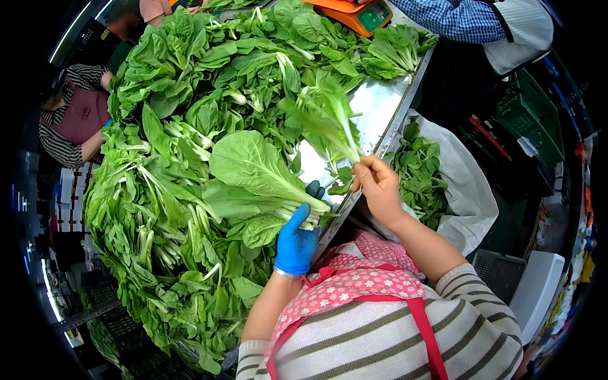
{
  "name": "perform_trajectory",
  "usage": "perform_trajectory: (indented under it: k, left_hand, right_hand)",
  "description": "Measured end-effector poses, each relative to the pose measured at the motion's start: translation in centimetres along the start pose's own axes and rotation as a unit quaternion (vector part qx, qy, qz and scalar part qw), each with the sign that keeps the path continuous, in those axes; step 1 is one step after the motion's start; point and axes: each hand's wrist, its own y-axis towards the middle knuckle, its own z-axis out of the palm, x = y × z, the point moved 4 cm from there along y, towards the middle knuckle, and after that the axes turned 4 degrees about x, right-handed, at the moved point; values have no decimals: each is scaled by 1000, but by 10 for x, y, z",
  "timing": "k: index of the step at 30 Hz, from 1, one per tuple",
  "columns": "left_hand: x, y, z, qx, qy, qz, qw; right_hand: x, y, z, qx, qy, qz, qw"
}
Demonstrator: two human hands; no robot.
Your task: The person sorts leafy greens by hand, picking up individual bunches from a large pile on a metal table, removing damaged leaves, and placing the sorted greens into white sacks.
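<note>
My left hand [298, 240], in a blue glove, holds a bunch of leafy greens [256, 183] by its pale stems, the leaves pointing left over the heap. My bare right hand [377, 185] pinches the stem base of a loose piece of greens [339, 118] between thumb and fingers; its leaves point up and are partly blurred. A large heap of leafy greens [175, 204] covers much of the metal table [375, 104] in front of me and to the left. Small leaf scraps lie at the table edge beside my right hand.
A white sack [468, 190] with loose leaves [420, 173] stands beyond the table's right edge. An orange scale [356, 16] is at the top, near a co-worker's checked sleeve [451, 21]. Another co-worker [80, 114] stands at the left. Green crates [529, 116] stand at the right.
</note>
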Motion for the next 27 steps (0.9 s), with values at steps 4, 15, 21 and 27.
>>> perform_trajectory:
  k: [4,15,21,27]
  left_hand:
    - [0,0,1,0,7,-4,1000]
    - [-2,-6,-4,-17,-39,-28,999]
    - [8,-4,-20,-57,-31,-34,997]
    - [-2,-2,-13,-35,-79,-44,995]
  right_hand:
    - [24,-8,10,-38,-250,-222,942]
    - [22,-22,39,137,-301,-208,921]
    - [50,-3,14,344,-458,-48,819]
    - [2,55,-27,53,-678,-147,718]
